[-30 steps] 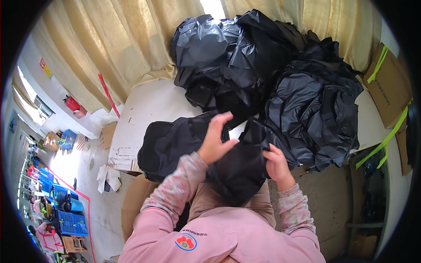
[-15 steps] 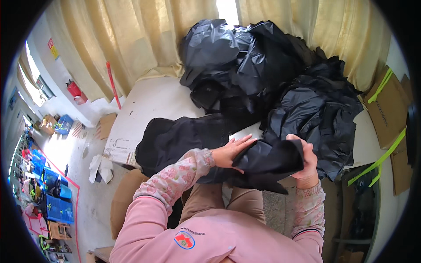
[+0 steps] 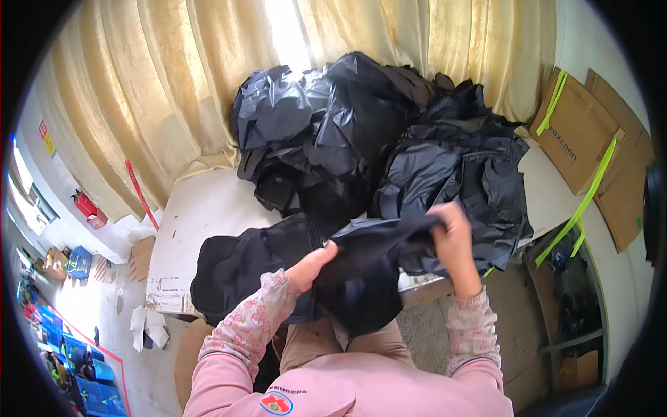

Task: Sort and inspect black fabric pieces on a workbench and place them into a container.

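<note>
A limp black fabric piece [image 3: 361,278] is stretched between my hands at the table's front edge, its lower part hanging over my lap. My left hand [image 3: 311,267] grips its left side, thumb on top and fingers mostly hidden. My right hand [image 3: 455,240], smeared by motion, is closed on its upper right corner. To the left, a flat stack of black fabric pieces [image 3: 240,267] lies on the white table [image 3: 182,240]. Beyond my right hand is a heap of shiny black sheet-like pieces [image 3: 424,167], and a crumpled black plastic bag [image 3: 354,104] sits behind.
Yellowish curtains [image 3: 174,83] hang along the table's far edge. Flattened cardboard [image 3: 577,153] with green straps leans at the right. On the left floor are white paper scraps [image 3: 149,326], blue crates [image 3: 104,399] and a fire extinguisher [image 3: 85,203] by the wall.
My right hand has lifted the fabric piece's right end up, and its middle has spread and dropped toward my lap. My left hand has moved from lying on it to gripping its side. The view has shifted.
</note>
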`<state>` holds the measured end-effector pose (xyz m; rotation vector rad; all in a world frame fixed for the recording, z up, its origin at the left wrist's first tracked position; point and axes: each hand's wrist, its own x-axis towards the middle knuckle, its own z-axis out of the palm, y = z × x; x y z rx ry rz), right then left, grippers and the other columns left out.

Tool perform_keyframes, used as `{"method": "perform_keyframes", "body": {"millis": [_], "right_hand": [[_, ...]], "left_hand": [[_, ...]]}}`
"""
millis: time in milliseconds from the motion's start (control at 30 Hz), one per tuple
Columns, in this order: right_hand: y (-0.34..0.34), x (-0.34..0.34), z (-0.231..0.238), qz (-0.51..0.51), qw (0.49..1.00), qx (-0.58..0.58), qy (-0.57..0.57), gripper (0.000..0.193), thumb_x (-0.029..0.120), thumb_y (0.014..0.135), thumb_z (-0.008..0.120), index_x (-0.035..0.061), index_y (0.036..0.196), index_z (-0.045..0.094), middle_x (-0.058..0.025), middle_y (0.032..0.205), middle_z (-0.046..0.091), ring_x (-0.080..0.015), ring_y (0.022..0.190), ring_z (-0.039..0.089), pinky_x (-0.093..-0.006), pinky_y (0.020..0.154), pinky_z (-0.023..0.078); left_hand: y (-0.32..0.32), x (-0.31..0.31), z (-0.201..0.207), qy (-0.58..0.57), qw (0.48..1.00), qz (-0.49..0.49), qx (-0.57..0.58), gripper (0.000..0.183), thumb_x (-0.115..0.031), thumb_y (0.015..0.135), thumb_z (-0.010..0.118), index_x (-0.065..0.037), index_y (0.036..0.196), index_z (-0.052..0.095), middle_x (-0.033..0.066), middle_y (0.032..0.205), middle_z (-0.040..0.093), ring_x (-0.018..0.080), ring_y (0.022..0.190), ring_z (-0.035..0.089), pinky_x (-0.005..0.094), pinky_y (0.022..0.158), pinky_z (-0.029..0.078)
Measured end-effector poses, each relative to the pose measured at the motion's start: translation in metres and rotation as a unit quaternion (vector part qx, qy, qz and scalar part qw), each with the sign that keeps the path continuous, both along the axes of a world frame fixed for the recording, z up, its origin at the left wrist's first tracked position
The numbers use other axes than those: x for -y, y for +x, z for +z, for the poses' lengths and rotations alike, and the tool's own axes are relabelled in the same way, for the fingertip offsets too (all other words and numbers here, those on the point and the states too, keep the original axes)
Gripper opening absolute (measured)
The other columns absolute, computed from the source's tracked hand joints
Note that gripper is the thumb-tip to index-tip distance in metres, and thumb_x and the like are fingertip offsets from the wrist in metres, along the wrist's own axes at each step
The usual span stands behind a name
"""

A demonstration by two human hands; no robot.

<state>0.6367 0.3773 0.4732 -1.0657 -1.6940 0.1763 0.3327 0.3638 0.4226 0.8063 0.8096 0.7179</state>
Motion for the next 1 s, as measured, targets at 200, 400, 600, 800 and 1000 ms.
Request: {"method": "perform_keyframes", "body": {"millis": [200,400,600,800,1000], "right_hand": [[-0.043,-0.034,-0.013,0.078,0.997,-0.01,-0.003,0.026,-0.006,0.081,0.057,0.0033,0.105,0.06,-0.0165,0.098,0.066,-0.0333,0.09,0.067,-0.0355,0.081,0.052],[-0.023,-0.053,-0.039,0.251,0.799,0.358,-0.413,0.051,0.03,0.074,0.078,0.004,0.115,0.062,-0.0205,0.107,0.065,-0.037,0.106,0.06,-0.0401,0.09,0.047],[-0.07,0.046,0.068,0.037,0.995,0.03,0.088,0.038,0.011,0.081,0.072,0.0019,0.116,0.06,-0.013,0.105,0.064,-0.0295,0.099,0.061,-0.0405,0.088,0.049],[-0.094,0.035,0.015,0.093,0.992,0.077,0.018,0.034,0.013,0.08,0.073,0.0047,0.111,0.059,-0.0106,0.088,0.059,-0.0303,0.084,0.061,-0.0402,0.072,0.05],[-0.078,0.027,0.028,0.149,0.982,0.116,0.018,0.016,0.009,0.082,0.069,0.0062,0.097,0.064,-0.0121,0.083,0.061,-0.0327,0.069,0.063,-0.0392,0.057,0.05]], "left_hand": [[0.02,0.017,0.018,0.177,0.925,-0.334,-0.038,0.056,-0.006,0.079,0.078,0.0,0.13,0.054,0.0039,0.119,0.063,0.0147,0.11,0.056,0.0288,0.101,0.042],[-0.011,0.006,0.031,0.151,0.982,-0.061,0.099,0.048,-0.011,0.076,0.079,0.002,0.119,0.061,0.0109,0.115,0.066,0.0248,0.107,0.063,0.0378,0.096,0.049],[-0.014,0.004,0.03,0.18,0.978,0.017,0.106,0.045,-0.019,0.084,0.074,0.0,0.122,0.06,0.0113,0.12,0.064,0.0242,0.109,0.062,0.0375,0.097,0.048],[0.018,0.005,0.051,0.157,0.968,0.125,0.151,0.038,-0.032,0.1,0.055,-0.003,0.124,0.055,0.0055,0.116,0.063,0.0126,0.1,0.061,0.0268,0.087,0.05],[-0.05,0.004,0.052,0.145,0.976,0.102,0.129,0.048,-0.043,0.103,0.041,-0.002,0.107,0.065,0.0056,0.1,0.069,0.0153,0.095,0.064,0.0288,0.085,0.05]]}}
